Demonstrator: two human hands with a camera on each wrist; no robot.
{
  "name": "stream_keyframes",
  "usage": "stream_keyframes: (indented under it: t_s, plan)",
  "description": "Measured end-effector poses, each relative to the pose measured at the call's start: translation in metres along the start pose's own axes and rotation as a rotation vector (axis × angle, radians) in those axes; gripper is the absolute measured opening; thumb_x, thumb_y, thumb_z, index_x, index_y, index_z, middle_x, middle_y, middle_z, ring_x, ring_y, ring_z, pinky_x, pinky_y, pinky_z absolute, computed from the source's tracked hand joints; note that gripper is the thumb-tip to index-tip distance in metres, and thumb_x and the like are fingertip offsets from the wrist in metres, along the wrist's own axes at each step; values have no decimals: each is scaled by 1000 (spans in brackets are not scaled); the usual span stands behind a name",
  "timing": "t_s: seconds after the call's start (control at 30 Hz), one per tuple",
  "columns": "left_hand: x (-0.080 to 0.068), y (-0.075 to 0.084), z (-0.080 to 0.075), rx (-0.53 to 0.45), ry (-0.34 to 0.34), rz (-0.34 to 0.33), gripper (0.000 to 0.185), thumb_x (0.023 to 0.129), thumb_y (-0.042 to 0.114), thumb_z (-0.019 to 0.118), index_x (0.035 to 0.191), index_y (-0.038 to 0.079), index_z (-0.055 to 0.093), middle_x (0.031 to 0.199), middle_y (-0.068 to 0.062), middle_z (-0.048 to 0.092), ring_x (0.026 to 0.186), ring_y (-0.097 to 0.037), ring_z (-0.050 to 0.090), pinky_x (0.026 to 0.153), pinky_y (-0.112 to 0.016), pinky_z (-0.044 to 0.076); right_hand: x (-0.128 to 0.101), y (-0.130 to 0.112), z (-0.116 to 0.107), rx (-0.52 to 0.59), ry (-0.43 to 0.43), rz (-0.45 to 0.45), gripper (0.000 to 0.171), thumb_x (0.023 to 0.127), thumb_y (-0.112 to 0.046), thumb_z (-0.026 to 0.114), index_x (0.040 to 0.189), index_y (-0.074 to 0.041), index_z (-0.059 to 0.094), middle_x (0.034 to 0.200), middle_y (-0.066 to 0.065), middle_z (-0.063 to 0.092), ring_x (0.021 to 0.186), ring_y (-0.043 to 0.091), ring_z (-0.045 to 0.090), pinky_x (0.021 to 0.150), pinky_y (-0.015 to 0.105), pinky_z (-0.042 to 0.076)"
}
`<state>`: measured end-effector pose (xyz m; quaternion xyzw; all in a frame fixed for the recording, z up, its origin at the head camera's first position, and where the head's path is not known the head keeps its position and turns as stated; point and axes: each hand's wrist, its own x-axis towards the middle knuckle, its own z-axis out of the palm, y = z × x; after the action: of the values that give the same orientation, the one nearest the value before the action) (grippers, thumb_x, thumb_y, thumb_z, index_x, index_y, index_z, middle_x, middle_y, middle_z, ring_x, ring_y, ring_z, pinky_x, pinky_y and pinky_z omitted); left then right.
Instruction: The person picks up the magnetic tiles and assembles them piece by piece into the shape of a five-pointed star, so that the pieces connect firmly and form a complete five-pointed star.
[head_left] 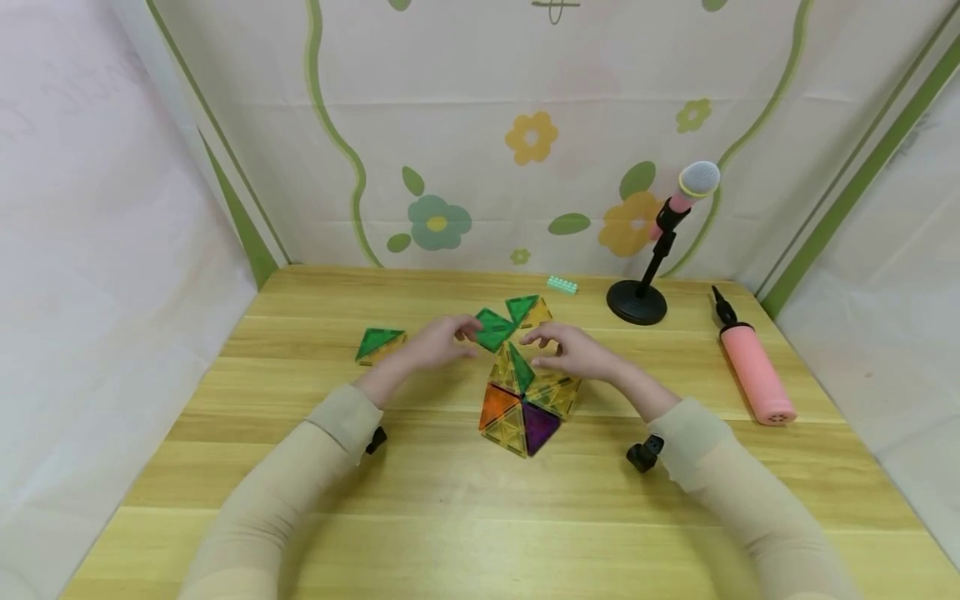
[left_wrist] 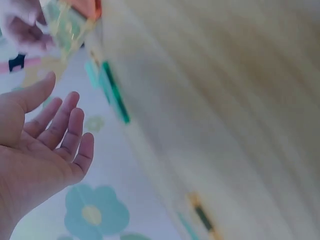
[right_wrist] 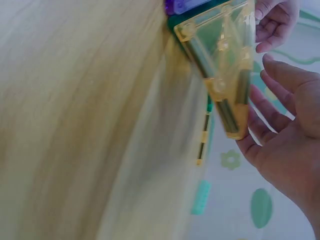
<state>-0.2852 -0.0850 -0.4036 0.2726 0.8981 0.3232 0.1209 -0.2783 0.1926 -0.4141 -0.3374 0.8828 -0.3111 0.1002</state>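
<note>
A small structure of translucent magnetic tiles (head_left: 525,408) sits at the centre of a wooden table (head_left: 480,517). Its visible faces are orange, yellow, purple and green triangles, and a yellow-and-green tile stands up at its top.

At about 1 o'clock from the structure, the right hand (head_left: 573,350) hovers just above its upper edge. In the right wrist view the fingers are straight and slightly apart, next to a yellow triangle tile (right_wrist: 222,65); whether they touch it is unclear.

At about 11 o'clock, the left hand (head_left: 438,343) reaches toward a loose green triangle tile (head_left: 495,328), its fingertips at the tile's edge. In the left wrist view the palm is open with relaxed fingers, holding nothing.

Just beyond, at 12 o'clock, lie a green and a yellow triangle (head_left: 528,310) together. Another green triangle over a yellow one (head_left: 378,343) lies at 10 o'clock, well apart.

Farther back, a small mint building brick (head_left: 562,285) rests near the wall. At 2 o'clock stands a toy microphone on a black stand (head_left: 660,250), and at 3 o'clock lies a pink hand pump (head_left: 753,371).
</note>
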Motion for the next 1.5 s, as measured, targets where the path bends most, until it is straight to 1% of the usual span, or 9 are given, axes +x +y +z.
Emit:
stream_keyframes:
  t_s: [0.1,0.2,0.3,0.5,0.67,0.87,1.07,1.27,1.5]
  plan:
    - [-9,-9,-15,37,3,9,49,90,23,66,132,3,51,125,-12,58,119,-29,50,100,-42,41,-3,-9,-3,-69,-29,-66,41,88,-19,68,128,-12,58,131,7,54,118,28,49,87,44,48]
    - [-17,-22,-29,88,15,24,53,88,27,67,133,5,51,130,-11,56,125,-29,46,104,-43,37,-5,-17,-5,-121,-69,-144,44,87,-20,69,128,-11,57,137,10,50,127,28,42,100,51,39]
    - [-25,-35,-40,121,26,24,55,87,30,69,134,5,51,134,-10,53,129,-29,43,107,-45,34,-7,-22,-5,-170,-108,-221,45,86,-21,70,128,-11,57,141,11,47,132,29,37,107,52,30]
    - [-38,-57,-60,167,36,20,58,87,24,69,137,5,47,140,-12,48,132,-33,38,109,-49,30,-10,-26,0,-240,-154,-328,50,86,-23,70,132,-11,54,143,11,44,134,32,34,107,52,31]
    - [-44,-75,-68,189,20,-16,60,86,18,70,139,5,45,143,-15,43,134,-36,33,110,-53,26,-11,-25,6,-280,-187,-398,54,86,-21,71,135,-10,52,144,10,44,136,36,31,109,52,28]
    - [-49,-98,-69,193,-40,-71,62,84,16,73,138,8,46,143,-15,43,134,-39,31,108,-61,21,-11,-24,12,-309,-239,-412,49,86,-23,70,132,-17,56,144,5,45,140,34,25,110,52,25]
    - [-51,-115,-67,219,-64,-95,59,82,19,74,136,8,51,136,-20,48,124,-40,42,101,-57,33,-11,-23,14,-325,-238,-440,44,86,-24,70,128,-18,59,140,6,48,139,36,27,110,55,24]
    - [-50,-118,-65,225,-58,-134,59,82,25,74,135,11,52,136,-22,45,124,-41,40,102,-59,31,-11,-23,15,-328,-226,-428,42,87,-25,69,127,-18,59,139,5,49,138,35,28,110,55,24]
    - [-48,-116,-60,247,-59,-178,62,83,33,73,137,13,50,129,-19,48,120,-37,43,102,-65,23,-13,-19,15,-326,-199,-346,40,87,-27,69,124,-17,61,133,5,52,134,34,33,110,51,25]
